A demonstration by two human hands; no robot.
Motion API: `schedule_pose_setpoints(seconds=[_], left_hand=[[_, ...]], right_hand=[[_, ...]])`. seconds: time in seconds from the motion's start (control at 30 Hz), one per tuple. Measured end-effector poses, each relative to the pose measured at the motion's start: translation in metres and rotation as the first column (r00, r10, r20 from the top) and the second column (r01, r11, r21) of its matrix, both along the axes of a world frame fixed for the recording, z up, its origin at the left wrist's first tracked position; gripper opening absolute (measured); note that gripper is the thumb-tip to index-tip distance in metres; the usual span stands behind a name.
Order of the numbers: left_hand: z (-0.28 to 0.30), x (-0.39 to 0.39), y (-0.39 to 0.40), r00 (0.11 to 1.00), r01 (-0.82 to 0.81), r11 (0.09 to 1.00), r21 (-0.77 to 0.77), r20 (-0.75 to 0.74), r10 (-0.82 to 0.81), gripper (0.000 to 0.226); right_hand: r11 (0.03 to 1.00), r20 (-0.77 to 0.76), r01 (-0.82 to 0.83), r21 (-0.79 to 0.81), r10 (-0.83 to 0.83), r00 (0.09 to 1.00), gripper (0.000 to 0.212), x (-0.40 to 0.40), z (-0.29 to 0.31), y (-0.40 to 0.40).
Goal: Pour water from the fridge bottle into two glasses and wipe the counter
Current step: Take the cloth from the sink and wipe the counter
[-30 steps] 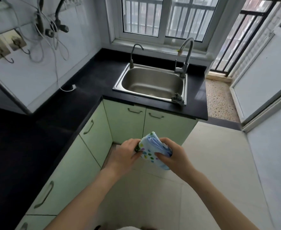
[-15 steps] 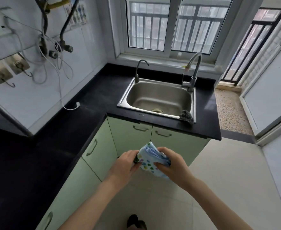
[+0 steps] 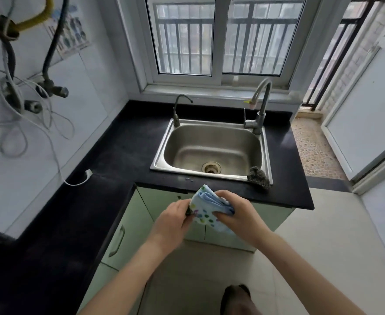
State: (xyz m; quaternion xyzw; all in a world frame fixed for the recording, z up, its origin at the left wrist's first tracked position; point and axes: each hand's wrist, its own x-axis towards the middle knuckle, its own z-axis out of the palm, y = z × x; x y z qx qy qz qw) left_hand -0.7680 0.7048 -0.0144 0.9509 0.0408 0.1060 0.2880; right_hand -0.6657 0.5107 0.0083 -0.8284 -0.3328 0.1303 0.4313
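We held the folded pale-blue spotted cloth (image 3: 206,209) in both grips, left hand (image 3: 175,215) pinching, right hand (image 3: 238,212) clutching. The black stone bench (image 3: 127,153) lay just beyond, nearer our left.

Home kitchen, small & plain. Steel sink (image 3: 212,151) set into a black L-shaped surface (image 3: 123,151), w/ a tall tap (image 3: 260,105) at its back right corner and a thin second tap (image 3: 179,109) at back left. Scrubber (image 3: 258,177) sits on the sink's front right rim. Pale green cupboards (image 3: 127,228) w/ metal handles below. White tiled wall on the left w/ hoses & valves (image 3: 48,87). Barred window (image 3: 221,39) over the sink; light tiled floor (image 3: 323,246).
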Motion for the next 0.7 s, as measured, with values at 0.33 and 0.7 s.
schedule_pose_setpoints(seconds=[0.33, 0.7], left_hand=[[-0.007, 0.132, 0.013, 0.979, -0.204, 0.978, -0.029, -0.018, 0.204, 0.028], [0.007, 0.246, 0.041, 0.861, -0.506, 0.862, -0.043, -0.079, 0.502, 0.030]], right_hand=[[0.982, 0.032, -0.188, -0.030, 0.189, 0.981, 0.042, 0.165, -0.013, 0.038], [0.880, 0.098, -0.469, -0.081, 0.475, 0.874, 0.036, 0.319, 0.004, 0.117]])
